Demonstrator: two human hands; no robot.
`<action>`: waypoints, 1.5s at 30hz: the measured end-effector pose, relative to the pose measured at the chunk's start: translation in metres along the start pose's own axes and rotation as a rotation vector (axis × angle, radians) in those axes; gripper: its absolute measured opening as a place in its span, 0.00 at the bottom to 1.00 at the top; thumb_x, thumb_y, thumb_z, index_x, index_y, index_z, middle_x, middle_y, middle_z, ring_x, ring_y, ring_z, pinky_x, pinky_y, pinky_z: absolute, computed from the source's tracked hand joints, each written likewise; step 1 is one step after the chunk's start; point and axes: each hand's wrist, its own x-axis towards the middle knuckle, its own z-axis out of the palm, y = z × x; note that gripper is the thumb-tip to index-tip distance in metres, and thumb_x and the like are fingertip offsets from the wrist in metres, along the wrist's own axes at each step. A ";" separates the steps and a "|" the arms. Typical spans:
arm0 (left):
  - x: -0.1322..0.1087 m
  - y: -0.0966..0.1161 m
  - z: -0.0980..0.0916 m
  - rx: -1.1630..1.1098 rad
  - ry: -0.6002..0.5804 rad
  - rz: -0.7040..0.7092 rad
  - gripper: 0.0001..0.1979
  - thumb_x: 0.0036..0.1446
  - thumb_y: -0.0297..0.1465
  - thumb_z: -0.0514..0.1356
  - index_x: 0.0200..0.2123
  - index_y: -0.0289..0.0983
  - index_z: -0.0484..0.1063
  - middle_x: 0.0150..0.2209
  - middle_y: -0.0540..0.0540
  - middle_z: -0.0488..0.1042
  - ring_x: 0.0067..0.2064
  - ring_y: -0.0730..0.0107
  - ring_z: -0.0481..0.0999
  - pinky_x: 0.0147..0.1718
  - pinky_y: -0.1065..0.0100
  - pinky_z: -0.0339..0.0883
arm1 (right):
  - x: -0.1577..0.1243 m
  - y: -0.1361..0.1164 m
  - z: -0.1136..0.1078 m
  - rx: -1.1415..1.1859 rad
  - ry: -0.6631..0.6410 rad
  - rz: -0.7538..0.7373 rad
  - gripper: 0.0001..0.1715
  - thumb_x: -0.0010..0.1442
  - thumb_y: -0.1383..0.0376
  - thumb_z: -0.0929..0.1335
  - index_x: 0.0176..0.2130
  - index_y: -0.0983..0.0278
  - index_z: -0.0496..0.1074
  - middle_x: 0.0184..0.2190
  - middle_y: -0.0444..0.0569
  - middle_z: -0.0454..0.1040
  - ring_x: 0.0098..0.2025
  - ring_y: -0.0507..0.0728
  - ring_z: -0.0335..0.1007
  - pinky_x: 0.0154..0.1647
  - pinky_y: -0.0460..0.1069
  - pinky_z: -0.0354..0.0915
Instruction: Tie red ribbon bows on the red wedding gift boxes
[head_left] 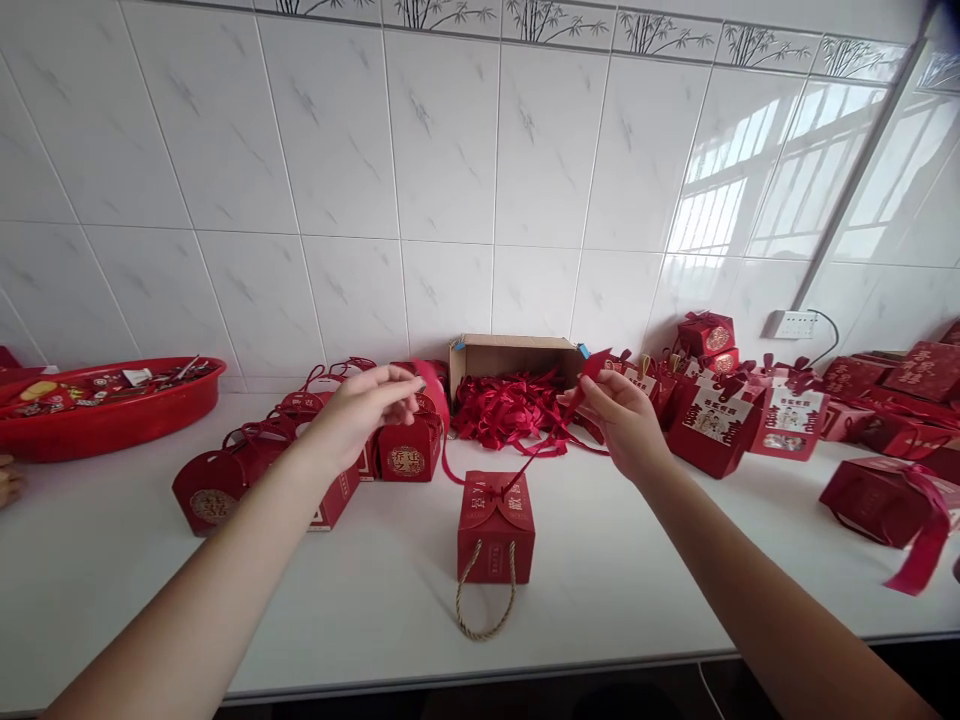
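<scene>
We are pinching the ribbon (440, 397), one side in our left hand (375, 400), the other in our right hand (624, 412). The box (495, 550) is standing before us on the table (607, 600), its handle (485, 634) extending toward us, the ribbon running up from its top.

You're likely in a packing workshop: red gift boxes (496, 562) stand grouped across your worktop (615, 600), a carton (517, 356) of ribbons (506, 405) at its back edge, a tub (127, 432) of packets (90, 392) toward its back-left corner.
</scene>
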 end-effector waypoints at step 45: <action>-0.009 -0.029 0.002 -0.542 -0.179 -0.134 0.08 0.52 0.35 0.62 0.25 0.37 0.76 0.38 0.44 0.79 0.43 0.62 0.76 0.44 0.63 0.69 | 0.012 -0.014 0.023 -0.009 -0.049 0.127 0.16 0.42 0.55 0.77 0.26 0.60 0.73 0.25 0.41 0.72 0.28 0.50 0.68 0.31 0.46 0.64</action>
